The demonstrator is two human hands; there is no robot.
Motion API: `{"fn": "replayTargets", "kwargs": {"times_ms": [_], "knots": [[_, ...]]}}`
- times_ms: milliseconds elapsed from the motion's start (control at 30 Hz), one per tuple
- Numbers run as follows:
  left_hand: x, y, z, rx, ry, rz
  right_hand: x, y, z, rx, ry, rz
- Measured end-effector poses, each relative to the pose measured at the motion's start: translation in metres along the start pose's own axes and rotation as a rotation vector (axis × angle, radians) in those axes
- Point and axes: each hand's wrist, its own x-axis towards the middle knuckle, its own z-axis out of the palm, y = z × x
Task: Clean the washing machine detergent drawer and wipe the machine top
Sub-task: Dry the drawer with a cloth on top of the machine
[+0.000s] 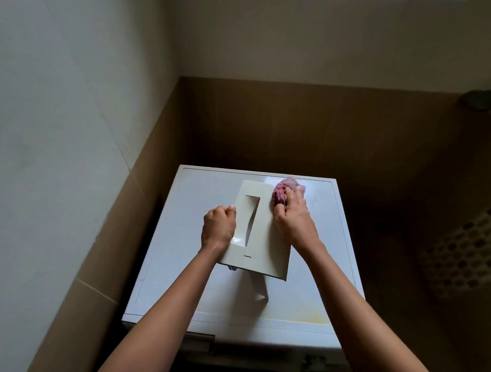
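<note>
The fingertips of my left hand [218,228] curl out of sight behind the left edge of the drawer [266,241]. At the drawer's far right corner, my right hand [292,217] covers part of the pink cloth [281,190].

The detergent drawer [266,238] blocks the centre of the machine top [170,268]; its left and lower parts lie bare.

Detergent drawer [266,233] sits mid machine top [185,270]. Cloth [281,190] is just right of its far end, under the right hand [293,217]; left hand [219,225] grips the drawer's left edge. Walls left and behind.
</note>
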Motion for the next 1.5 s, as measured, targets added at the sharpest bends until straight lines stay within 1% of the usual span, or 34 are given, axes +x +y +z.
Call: {"fn": "replayTargets", "kwargs": {"times_ms": [133, 233, 367, 467, 567, 633, 700, 833, 900, 1000, 1033, 1100, 1167, 1300, 1433, 1500], "knots": [[-0.005, 0.002, 0.006, -0.049, 0.023, -0.048, -0.037, -0.004, 0.007, -0.035, 0.000, 0.032], [-0.008, 0.004, 0.010, -0.068, 0.051, -0.078, -0.066, -0.005, 0.011, -0.148, 0.008, 0.023], [-0.011, 0.005, 0.016, -0.108, 0.089, -0.128, -0.101, -0.003, 0.017, -0.330, 0.031, -0.040], [-0.016, 0.006, 0.021, -0.152, 0.151, -0.194, -0.113, -0.006, 0.022, -0.416, 0.005, -0.114], [-0.022, 0.008, 0.024, -0.207, 0.223, -0.256, -0.114, -0.015, 0.026, -0.420, -0.044, -0.235], [-0.025, 0.008, 0.025, -0.237, 0.251, -0.258, -0.106, -0.019, 0.026, -0.401, -0.087, -0.290], [-0.028, 0.008, 0.025, -0.248, 0.239, -0.241, -0.090, -0.020, 0.021, -0.412, -0.117, -0.285], [-0.037, 0.012, 0.031, -0.326, 0.154, -0.232, -0.051, -0.025, 0.013, -0.459, -0.164, -0.200], [-0.040, 0.013, 0.037, -0.430, 0.089, -0.279, -0.037, -0.031, 0.013, -0.446, -0.192, -0.168], [-0.041, 0.020, 0.038, -0.822, 0.033, -0.449, -0.025, -0.043, 0.014, -0.407, -0.212, -0.136], [-0.040, 0.023, 0.036, -0.921, 0.025, -0.501, -0.022, -0.046, 0.014, -0.406, -0.210, -0.132], [-0.039, 0.026, 0.034, -1.022, 0.025, -0.575, -0.021, -0.050, 0.015, -0.422, -0.189, -0.134], [-0.040, 0.029, 0.033, -1.001, 0.036, -0.569, -0.022, -0.052, 0.015, -0.429, -0.155, -0.141], [-0.039, 0.025, 0.038, -0.818, 0.061, -0.425, -0.029, -0.055, 0.009, -0.495, -0.141, -0.142], [-0.034, 0.021, 0.039, -0.720, 0.078, -0.434, -0.033, -0.053, 0.007, -0.642, -0.141, -0.159], [-0.034, 0.020, 0.039, -0.688, 0.094, -0.438, -0.037, -0.049, 0.008, -0.636, -0.119, -0.201]]}}
